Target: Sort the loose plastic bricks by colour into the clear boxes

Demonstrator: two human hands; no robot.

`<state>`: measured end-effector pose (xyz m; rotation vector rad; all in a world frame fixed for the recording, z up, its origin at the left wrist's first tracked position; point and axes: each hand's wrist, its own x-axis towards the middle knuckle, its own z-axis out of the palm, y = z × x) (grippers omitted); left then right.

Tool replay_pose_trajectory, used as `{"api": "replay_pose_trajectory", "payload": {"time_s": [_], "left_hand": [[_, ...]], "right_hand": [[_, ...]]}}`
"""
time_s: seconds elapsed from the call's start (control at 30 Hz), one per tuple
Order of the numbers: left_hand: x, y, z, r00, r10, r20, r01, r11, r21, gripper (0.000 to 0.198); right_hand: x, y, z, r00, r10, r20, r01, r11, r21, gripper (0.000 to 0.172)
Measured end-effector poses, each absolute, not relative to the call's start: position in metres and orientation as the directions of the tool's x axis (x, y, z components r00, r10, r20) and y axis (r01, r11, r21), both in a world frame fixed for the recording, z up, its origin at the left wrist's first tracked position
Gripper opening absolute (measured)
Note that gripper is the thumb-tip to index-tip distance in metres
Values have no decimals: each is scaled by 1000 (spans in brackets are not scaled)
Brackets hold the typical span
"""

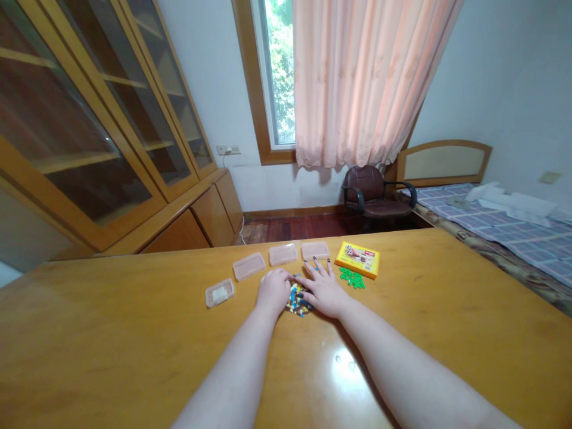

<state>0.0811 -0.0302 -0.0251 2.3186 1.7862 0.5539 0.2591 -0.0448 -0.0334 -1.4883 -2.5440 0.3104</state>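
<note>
A small heap of mixed coloured pieces [297, 301], blue, yellow and dark, lies on the wooden table [134, 333] between my hands. My left hand [273, 290] rests at the heap's left side with its fingers curled down onto the table. My right hand [322, 287] lies flat at the heap's right side, fingers spread and pointing away from me. A separate little pile of green pieces [352, 277] sits just right of my right hand.
Three shallow clear trays [248, 266] [282, 254] [315, 250] lie in a row beyond my hands, and a small lidded box [219, 293] sits to the left. A yellow box [357, 258] lies at right. A chair [373, 190], a bed and a cabinet stand beyond.
</note>
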Motion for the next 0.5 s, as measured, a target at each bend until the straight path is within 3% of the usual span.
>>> {"api": "replay_pose_trajectory", "payload": {"time_s": [0.13, 0.37, 0.5], "left_hand": [[81, -27, -29, 122, 964, 235, 886, -213, 412, 31], [75, -25, -35, 132, 967, 220, 834, -228, 502, 32], [70, -24, -36, 151, 969, 195, 817, -234, 528, 35]], "right_hand": [[258, -43, -34, -476, 876, 81, 843, 481, -241, 51], [265, -38, -35, -298, 943, 150, 915, 327, -235, 52], [266, -39, -28, -183, 947, 265, 931, 253, -263, 40]]}}
